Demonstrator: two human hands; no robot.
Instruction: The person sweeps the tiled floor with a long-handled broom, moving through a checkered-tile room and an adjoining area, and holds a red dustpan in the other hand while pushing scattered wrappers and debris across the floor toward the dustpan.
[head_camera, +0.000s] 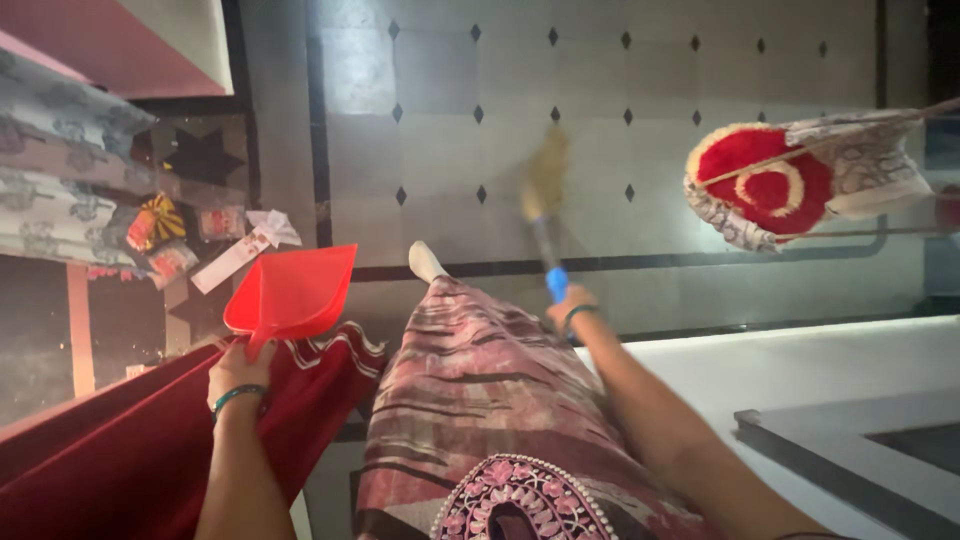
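Observation:
My left hand grips the handle of a red plastic dustpan, held out over the tiled floor at lower left. My right hand holds the blue handle of a broom whose straw-coloured bristles are blurred over the pale tiles ahead. Between my arms hangs my pink patterned dress, and one white shoe tip shows beyond it. A green bangle sits on each wrist.
A red cloth drapes at lower left. Scraps of paper and colourful wrappers lie on the floor by a patterned bed edge. A red and white round mat hangs at right. A white ledge runs at lower right.

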